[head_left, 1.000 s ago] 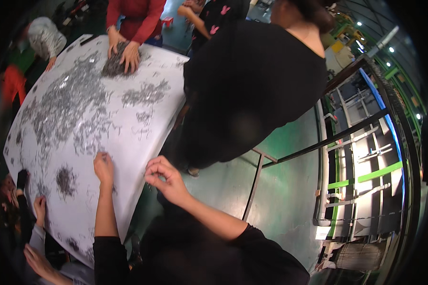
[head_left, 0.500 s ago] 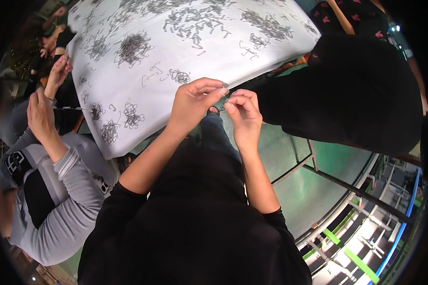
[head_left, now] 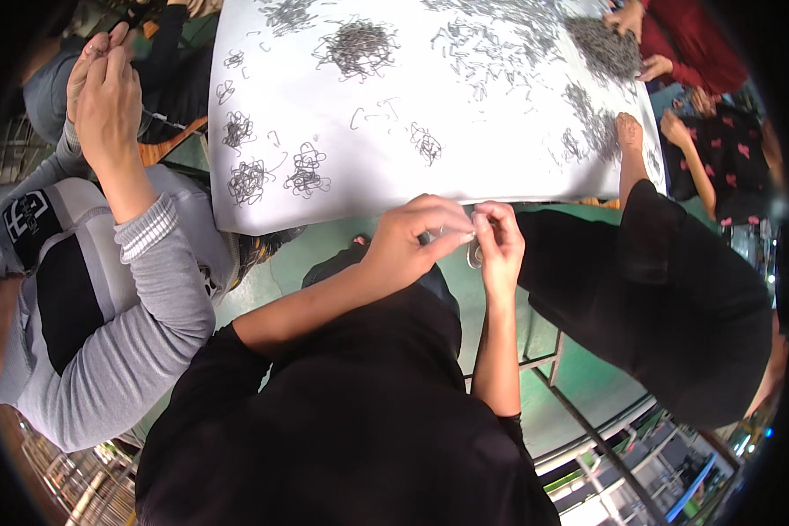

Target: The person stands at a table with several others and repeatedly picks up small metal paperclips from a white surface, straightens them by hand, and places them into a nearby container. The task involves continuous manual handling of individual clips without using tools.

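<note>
In front of my chest, below the table's near edge, my left hand point(head_left: 416, 241) and my right hand point(head_left: 501, 247) meet at the fingertips. Both are closed in a pinch. A thin, curved bit of metal wire point(head_left: 474, 256) shows under the right fingertips; its exact shape is mostly hidden by my fingers. Beyond my hands, on the white-covered table point(head_left: 359, 180), lie heaps of bent wire hooks, among them a small cluster point(head_left: 426, 144) and a tangled pile point(head_left: 307, 170).
At my left, a person in a grey sleeve point(head_left: 140, 302) works with raised hands. A person in black point(head_left: 675, 298) sits close on my right, one hand on the table. Across it, red sleeves point(head_left: 697, 44) reach to a dense pile of wire pieces point(head_left: 603, 48). Metal bars point(head_left: 579, 416) stand lower right.
The view has swung, so the table sits higher and further right. My hands have come together at the fingertips, where a small gap was before. More people show at the right.
</note>
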